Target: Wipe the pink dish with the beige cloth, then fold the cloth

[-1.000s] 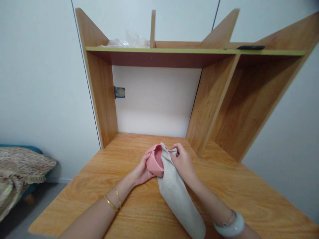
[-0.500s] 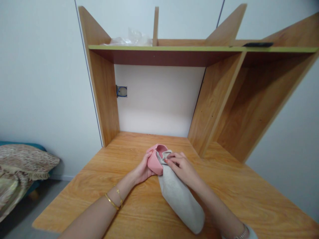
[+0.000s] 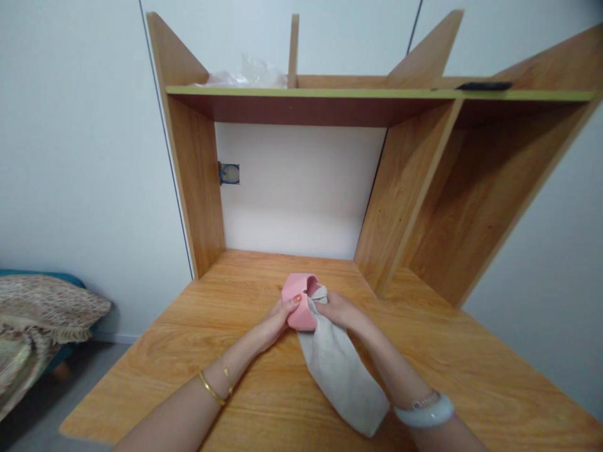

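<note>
1. From where I stand, a wooden desk [image 3: 188, 351] faces a pale wall beneath a shelf unit [image 3: 409, 188]; a clear plastic bag [image 3: 252, 75] lies on the upper shelf at left.
2. Location: the pink container [image 3: 301, 319] is held above the desk's middle, its opening turned to the right. The grey cloth [image 3: 336, 370] enters that opening at one end; its longer part hangs down towards the near edge.
3. Left hand [image 3: 276, 323]: closed around the container's left side, thumb flat on the outer wall; the other fingers are mostly hidden.
4. Right hand [image 3: 343, 312]: in contact with the cloth at the opening. Its fingertips are concealed; I cannot tell whether they pinch or press.
5. Handling, as judged: the container appears light, stiff and smooth, so it may turn under a loose hold. The cloth looks soft and limp.
6. Recommended hold: the container by its outer wall, clear of the opening; the cloth by its bunched end, close to the opening.
</note>
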`<state>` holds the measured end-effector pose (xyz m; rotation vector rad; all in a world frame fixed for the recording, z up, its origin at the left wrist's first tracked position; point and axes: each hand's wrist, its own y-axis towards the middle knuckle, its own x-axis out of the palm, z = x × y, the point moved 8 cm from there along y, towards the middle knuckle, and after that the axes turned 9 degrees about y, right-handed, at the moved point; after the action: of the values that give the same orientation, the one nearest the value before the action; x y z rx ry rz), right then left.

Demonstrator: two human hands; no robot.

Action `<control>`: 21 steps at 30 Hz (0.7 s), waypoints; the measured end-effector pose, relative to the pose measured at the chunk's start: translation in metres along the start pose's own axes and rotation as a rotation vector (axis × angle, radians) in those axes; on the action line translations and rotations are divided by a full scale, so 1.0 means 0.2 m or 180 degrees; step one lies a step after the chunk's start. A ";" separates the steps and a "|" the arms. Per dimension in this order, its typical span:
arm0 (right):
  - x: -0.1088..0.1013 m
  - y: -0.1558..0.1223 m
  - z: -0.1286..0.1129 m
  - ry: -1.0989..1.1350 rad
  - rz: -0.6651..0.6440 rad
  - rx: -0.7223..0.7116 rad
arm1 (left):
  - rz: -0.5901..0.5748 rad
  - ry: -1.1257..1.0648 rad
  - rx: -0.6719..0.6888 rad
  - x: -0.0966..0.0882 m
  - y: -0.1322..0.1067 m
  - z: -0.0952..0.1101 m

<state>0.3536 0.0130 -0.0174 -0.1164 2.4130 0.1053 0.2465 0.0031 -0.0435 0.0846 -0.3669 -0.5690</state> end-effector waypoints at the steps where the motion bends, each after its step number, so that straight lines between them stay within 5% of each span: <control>1: 0.01 0.01 0.02 -0.0037 0.0030 0.0085 | 0.0028 0.0087 0.0070 0.00 0.00 0.02; 9: -0.05 -0.02 0.00 -0.0749 0.0617 0.0262 | -0.0088 0.0648 0.0205 -0.04 0.00 0.05; 15: -0.08 -0.04 -0.04 -0.0848 0.0925 -0.0142 | -0.0392 0.0139 -0.0540 -0.04 0.01 -0.08; 21: -0.05 -0.02 -0.02 -0.0320 0.0830 -0.0425 | -0.0631 0.0045 -0.0708 -0.04 -0.03 -0.08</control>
<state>0.3589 0.0086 -0.0091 0.1406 2.3087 0.3827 0.2438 0.0018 -0.0619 -0.0902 -0.2811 -0.8015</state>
